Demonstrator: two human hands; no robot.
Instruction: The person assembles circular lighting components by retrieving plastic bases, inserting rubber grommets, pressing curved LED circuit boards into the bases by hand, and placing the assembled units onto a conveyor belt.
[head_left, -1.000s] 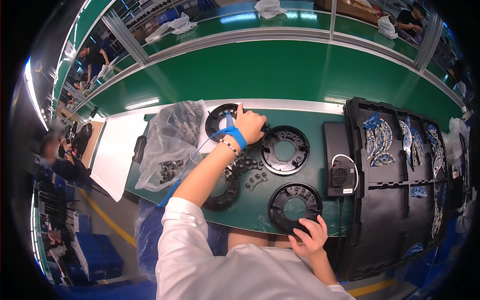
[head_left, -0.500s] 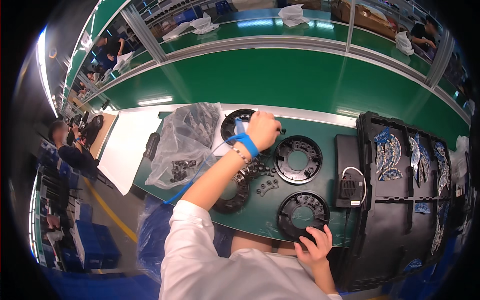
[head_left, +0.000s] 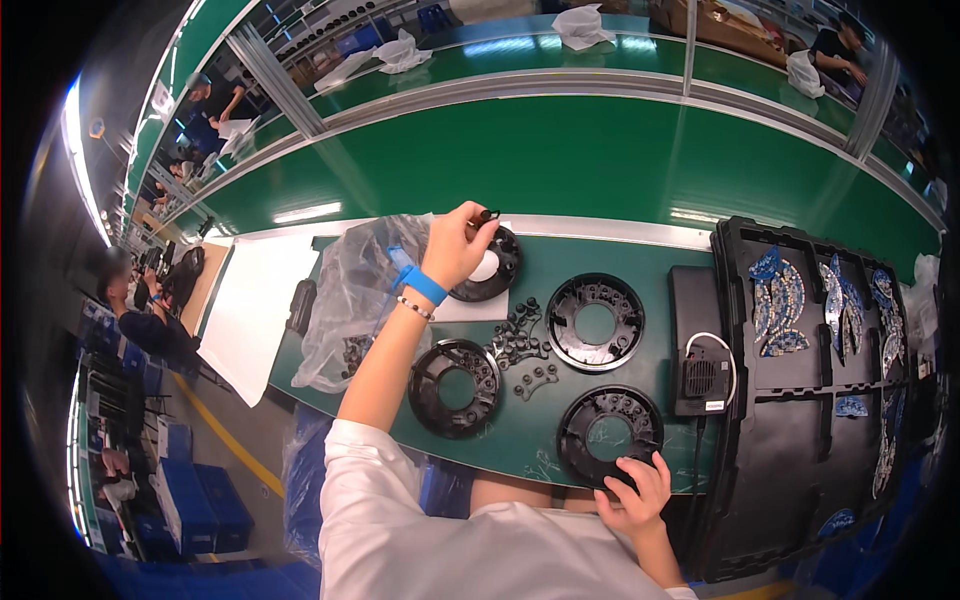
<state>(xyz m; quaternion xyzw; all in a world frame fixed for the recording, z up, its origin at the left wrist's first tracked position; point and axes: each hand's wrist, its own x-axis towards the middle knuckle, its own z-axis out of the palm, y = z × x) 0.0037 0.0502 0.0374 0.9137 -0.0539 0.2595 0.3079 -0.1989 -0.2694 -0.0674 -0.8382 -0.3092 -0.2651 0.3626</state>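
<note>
My left hand (head_left: 455, 245), with a blue wrist strap, is raised at the far side of the bench and pinches a small black part (head_left: 488, 215). Beneath it sits a round black housing (head_left: 500, 270) with a white centre, partly hidden by the hand. My right hand (head_left: 638, 496) rests spread fingers on the near rim of another ring-shaped black housing (head_left: 580, 440) at the front edge. Two similar black rings lie nearby, one at centre right (head_left: 630, 345) and one at left (head_left: 425, 400). Small black button pieces (head_left: 520, 340) are heaped between them.
A clear plastic bag (head_left: 345, 270) of dark parts lies at left, beside a white sheet (head_left: 255, 310). On the right stand a black box device (head_left: 690, 300) with a cable and a large black tray (head_left: 770, 450) holding blue patterned pieces. Other people work farther off.
My left hand has moved left and slightly up, uncovering the button pieces and the left ring. The small black part stays in its fingers. My right hand stays at the near ring.
</note>
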